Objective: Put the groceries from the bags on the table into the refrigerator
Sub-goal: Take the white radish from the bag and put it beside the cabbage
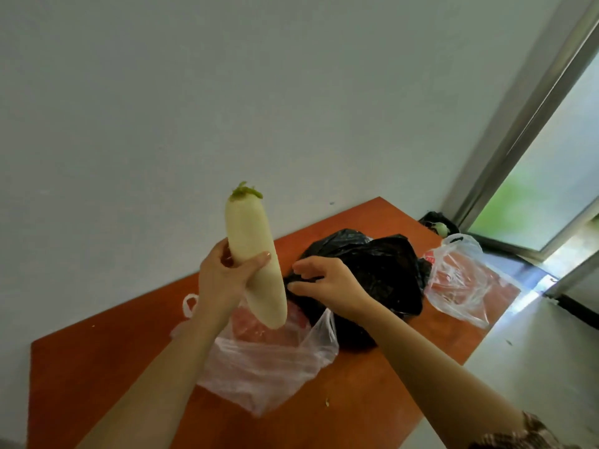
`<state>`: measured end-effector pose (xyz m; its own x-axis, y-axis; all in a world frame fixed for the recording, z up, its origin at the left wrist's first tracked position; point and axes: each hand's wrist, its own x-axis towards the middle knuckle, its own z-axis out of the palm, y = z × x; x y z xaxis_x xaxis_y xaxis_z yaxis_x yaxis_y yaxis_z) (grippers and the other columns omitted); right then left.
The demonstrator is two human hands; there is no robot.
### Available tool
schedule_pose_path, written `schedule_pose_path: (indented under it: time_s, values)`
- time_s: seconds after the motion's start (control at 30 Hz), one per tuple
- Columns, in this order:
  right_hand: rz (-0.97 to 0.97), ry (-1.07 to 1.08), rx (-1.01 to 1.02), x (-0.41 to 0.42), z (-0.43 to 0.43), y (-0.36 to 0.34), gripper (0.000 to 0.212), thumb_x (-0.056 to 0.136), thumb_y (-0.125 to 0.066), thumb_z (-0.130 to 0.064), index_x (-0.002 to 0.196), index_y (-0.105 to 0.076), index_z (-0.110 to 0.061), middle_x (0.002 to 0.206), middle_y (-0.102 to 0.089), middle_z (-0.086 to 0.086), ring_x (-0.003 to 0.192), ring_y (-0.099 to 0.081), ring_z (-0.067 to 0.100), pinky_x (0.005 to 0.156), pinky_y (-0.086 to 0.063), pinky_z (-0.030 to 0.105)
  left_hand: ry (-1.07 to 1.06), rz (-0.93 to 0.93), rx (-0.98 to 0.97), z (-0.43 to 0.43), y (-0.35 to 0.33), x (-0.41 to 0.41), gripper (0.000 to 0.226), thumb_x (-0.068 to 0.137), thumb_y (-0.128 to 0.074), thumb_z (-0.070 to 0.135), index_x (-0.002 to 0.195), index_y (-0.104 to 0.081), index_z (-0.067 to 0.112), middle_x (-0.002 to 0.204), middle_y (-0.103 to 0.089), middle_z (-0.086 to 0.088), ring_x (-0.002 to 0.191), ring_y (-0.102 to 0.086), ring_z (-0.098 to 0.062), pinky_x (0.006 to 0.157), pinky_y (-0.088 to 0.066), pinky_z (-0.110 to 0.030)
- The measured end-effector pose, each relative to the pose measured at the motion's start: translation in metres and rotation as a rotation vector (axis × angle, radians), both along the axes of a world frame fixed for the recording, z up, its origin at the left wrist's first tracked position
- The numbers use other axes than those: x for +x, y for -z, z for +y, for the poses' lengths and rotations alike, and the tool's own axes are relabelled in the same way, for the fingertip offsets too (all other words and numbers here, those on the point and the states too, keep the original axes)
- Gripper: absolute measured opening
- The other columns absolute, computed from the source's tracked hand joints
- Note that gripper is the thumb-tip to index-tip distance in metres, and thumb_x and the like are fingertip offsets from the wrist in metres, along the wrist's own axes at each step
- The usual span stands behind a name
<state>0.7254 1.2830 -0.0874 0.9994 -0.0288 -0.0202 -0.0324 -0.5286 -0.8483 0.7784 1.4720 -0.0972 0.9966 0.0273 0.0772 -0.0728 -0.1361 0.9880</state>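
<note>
The left hand is wrapped around the middle of a white radish, holding it up, leafy end high, above a clear bag on the table. The right hand, fingers loosely spread, rests on the black bag near the table's middle, gripping nothing.

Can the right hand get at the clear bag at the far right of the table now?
Probably yes: the right hand is empty, resting on the black bag, and the clear bag lies just beyond it, uncovered.
</note>
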Motion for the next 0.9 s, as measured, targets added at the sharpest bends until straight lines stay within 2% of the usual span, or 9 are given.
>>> schedule_pose_path:
  time_s: [0.13, 0.23, 0.37, 0.5, 0.63, 0.7, 0.73, 0.83, 0.9]
  values:
    - [-0.036, 0.036, 0.021, -0.01, -0.007, 0.002, 0.059, 0.079, -0.076, -0.037, 0.132, -0.056, -0.022, 0.12, -0.061, -0.015, 0.113, -0.055, 0.004, 0.096, -0.048, 0.033, 0.012, 0.038, -0.131, -0.016, -0.022, 0.001, 0.047, 0.069, -0.082, 0.031, 0.11, -0.063, 0.017, 0.104, -0.069, 0.002, 0.095, -0.066, -0.019, 0.083, -0.056, -0.04]
    - [-0.089, 0.048, 0.028, -0.011, -0.019, -0.013, 0.059, 0.076, -0.078, -0.039, 0.13, -0.057, -0.027, 0.121, -0.063, -0.016, 0.111, -0.057, 0.0, 0.092, -0.049, 0.029, 0.095, 0.026, -0.177, -0.039, -0.04, -0.005, 0.043, 0.069, -0.082, 0.028, 0.107, -0.066, 0.015, 0.101, -0.07, 0.001, 0.093, -0.067, -0.018, 0.077, -0.057, -0.035]
    - [-0.137, 0.137, 0.118, -0.04, -0.06, -0.027, 0.057, 0.072, -0.081, -0.038, 0.124, -0.06, -0.031, 0.113, -0.067, -0.012, 0.104, -0.062, 0.004, 0.092, -0.053, 0.037, 0.246, 0.028, -0.211, -0.087, -0.061, -0.018, 0.05, 0.061, -0.086, 0.034, 0.105, -0.068, 0.017, 0.101, -0.072, 0.002, 0.092, -0.069, -0.017, 0.078, -0.057, -0.038]
    - [-0.182, 0.226, 0.149, -0.091, -0.12, -0.036, 0.058, 0.071, -0.082, -0.041, 0.124, -0.06, -0.036, 0.111, -0.069, -0.008, 0.102, -0.066, 0.011, 0.09, -0.054, 0.043, 0.398, 0.087, -0.284, -0.152, -0.075, -0.047, 0.049, 0.062, -0.085, 0.03, 0.106, -0.068, 0.014, 0.101, -0.072, -0.001, 0.092, -0.07, -0.02, 0.08, -0.057, -0.04]
    - [-0.208, 0.32, 0.109, -0.158, -0.185, -0.049, 0.063, 0.071, -0.081, -0.042, 0.126, -0.051, -0.052, 0.111, -0.066, -0.015, 0.1, -0.065, 0.008, 0.082, -0.057, 0.032, 0.515, 0.163, -0.339, -0.232, -0.084, -0.095, 0.055, 0.06, -0.084, 0.034, 0.107, -0.068, 0.011, 0.103, -0.072, -0.005, 0.095, -0.069, -0.023, 0.082, -0.057, -0.04]
    - [-0.211, 0.375, 0.067, -0.198, -0.221, -0.053, 0.065, 0.071, -0.081, -0.041, 0.122, -0.045, -0.061, 0.11, -0.06, -0.022, 0.096, -0.062, 0.004, 0.072, -0.055, 0.019, 0.577, 0.196, -0.358, -0.278, -0.086, -0.129, 0.06, 0.059, -0.085, 0.036, 0.11, -0.066, 0.011, 0.106, -0.071, -0.006, 0.096, -0.068, -0.024, 0.083, -0.057, -0.041]
    - [-0.209, 0.405, 0.049, -0.219, -0.239, -0.055, 0.066, 0.071, -0.081, -0.04, 0.121, -0.043, -0.061, 0.109, -0.058, -0.022, 0.095, -0.061, 0.003, 0.068, -0.053, 0.016, 0.61, 0.208, -0.362, -0.3, -0.087, -0.147, 0.061, 0.06, -0.085, 0.036, 0.111, -0.065, 0.011, 0.107, -0.071, -0.006, 0.096, -0.068, -0.024, 0.084, -0.057, -0.042]
    - [-0.209, 0.525, -0.001, -0.287, -0.298, -0.058, 0.072, 0.07, -0.081, -0.045, 0.13, -0.043, -0.054, 0.108, -0.06, -0.014, 0.092, -0.061, 0.007, 0.071, -0.052, 0.02, 0.728, 0.234, -0.366, -0.371, -0.088, -0.205, 0.062, 0.066, -0.082, 0.035, 0.118, -0.059, 0.009, 0.112, -0.067, -0.007, 0.099, -0.066, -0.027, 0.085, -0.056, -0.041]
    - [-0.215, 0.615, -0.01, -0.334, -0.335, -0.059, 0.073, 0.069, -0.081, -0.047, 0.132, -0.044, -0.051, 0.105, -0.061, -0.012, 0.088, -0.061, 0.006, 0.065, -0.047, 0.017, 0.822, 0.254, -0.365, -0.418, -0.09, -0.244, 0.07, 0.064, -0.082, 0.037, 0.122, -0.056, 0.008, 0.115, -0.065, -0.008, 0.099, -0.066, -0.028, 0.083, -0.057, -0.041]
